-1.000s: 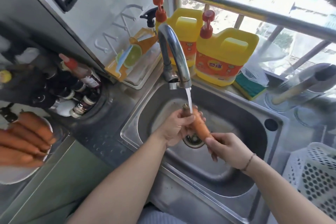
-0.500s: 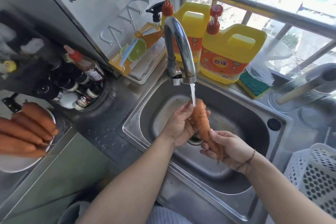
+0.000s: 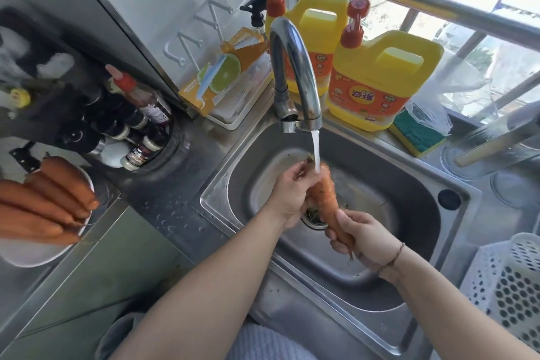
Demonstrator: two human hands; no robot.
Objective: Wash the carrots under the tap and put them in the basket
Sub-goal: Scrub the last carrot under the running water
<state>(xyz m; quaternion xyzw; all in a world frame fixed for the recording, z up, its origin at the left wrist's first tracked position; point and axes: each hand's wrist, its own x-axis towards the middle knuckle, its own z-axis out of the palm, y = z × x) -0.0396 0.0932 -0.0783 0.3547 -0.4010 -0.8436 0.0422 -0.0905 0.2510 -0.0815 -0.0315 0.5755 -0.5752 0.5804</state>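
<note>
1. Right now the stainless steel sink basin [image 3: 409, 184] is my landmark; the curved chrome tap [image 3: 295, 67] at its back rim runs water onto the orange carrot [image 3: 324, 193] over the drain.
2. Off the basin's right edge stands the white perforated plastic basket [image 3: 511, 286], nearest my right hand [image 3: 362, 238].
3. Left of the basin, more orange carrots [image 3: 43, 202] lie on a white plate [image 3: 32, 254].
4. Carrot's long axis slants from the stream down toward me: my left hand [image 3: 289, 196] wraps its thick top, my right curls round the tip. Nothing blocks the basket, I judge.

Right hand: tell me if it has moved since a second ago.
Yes. The right hand slid down the carrot to its thin tip, away from the tap.
</note>
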